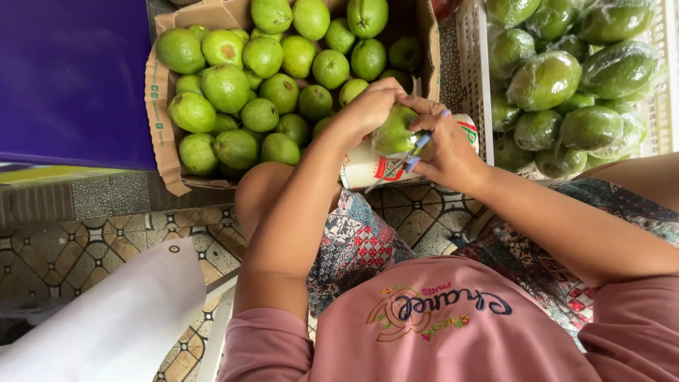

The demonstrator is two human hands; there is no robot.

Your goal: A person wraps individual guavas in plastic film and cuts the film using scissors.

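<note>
She is holding a guava (pixel 393 131) in her left hand (pixel 368 107), fingers curled round its top, just above a white cup (pixel 364 168) and right beside the cardboard box (pixel 161 99) of loose guavas. Her right hand (pixel 449 152) is gripping small blue-handled scissors (pixel 410 154), blades pointing down under the fruit (I think they are nearly closed, though her fingers are hiding the tips). The worry: the blades are working close to her left fingertips, so a slip on the smooth skin could be nicking her. The guava could also be dropping onto the tiled floor (pixel 78 247), or bruising against the cup. The crate (pixel 472 64) of wrapped fruit is sitting to her right.
</note>
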